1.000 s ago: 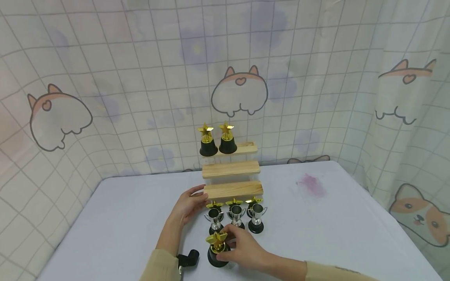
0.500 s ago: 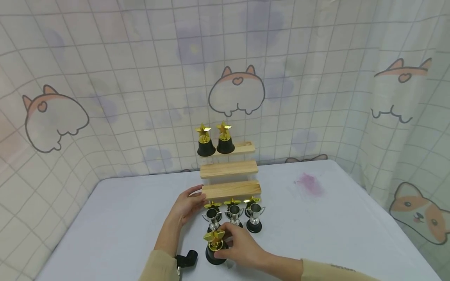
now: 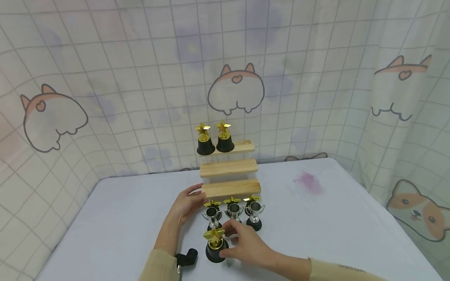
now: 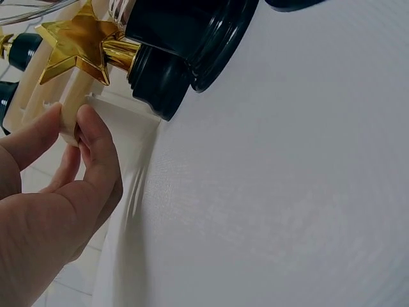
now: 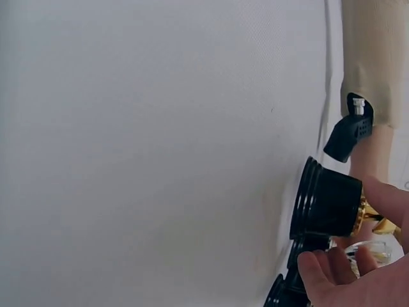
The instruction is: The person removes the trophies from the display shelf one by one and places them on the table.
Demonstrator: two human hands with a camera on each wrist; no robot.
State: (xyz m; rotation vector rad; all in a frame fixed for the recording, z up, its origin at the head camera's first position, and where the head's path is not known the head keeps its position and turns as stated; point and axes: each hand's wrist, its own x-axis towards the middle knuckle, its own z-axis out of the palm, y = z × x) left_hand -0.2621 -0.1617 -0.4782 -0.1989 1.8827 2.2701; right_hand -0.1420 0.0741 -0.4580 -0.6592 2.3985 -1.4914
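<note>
My left hand (image 3: 187, 205) pinches the left end of the lowest wooden step (image 3: 231, 189) of a three-step display stand. In the left wrist view the thumb and fingertips meet at that step's end (image 4: 70, 125). A gold star trophy (image 3: 216, 254) with a black base stands upright on the table, nearest the person. My right hand (image 3: 251, 244) is at this trophy's right side, fingers spread from the thumb, the thumb tip right at the base. In the right wrist view the fingers sit apart from the trophy's black base (image 5: 329, 199).
Three silver cups, one of them a two-handled cup (image 3: 255, 209), stand in a row behind the front trophy. Behind them is a row of gold star trophies (image 3: 232, 201). Two more star trophies (image 3: 225, 143) stand on the top step (image 3: 244, 146). Patterned cloth (image 3: 140, 78) hangs behind the table.
The right thumb has slid rightward off the front of the star trophy's base, and the hand has loosened. The left hand stays on the step. The head view has shifted slightly.
</note>
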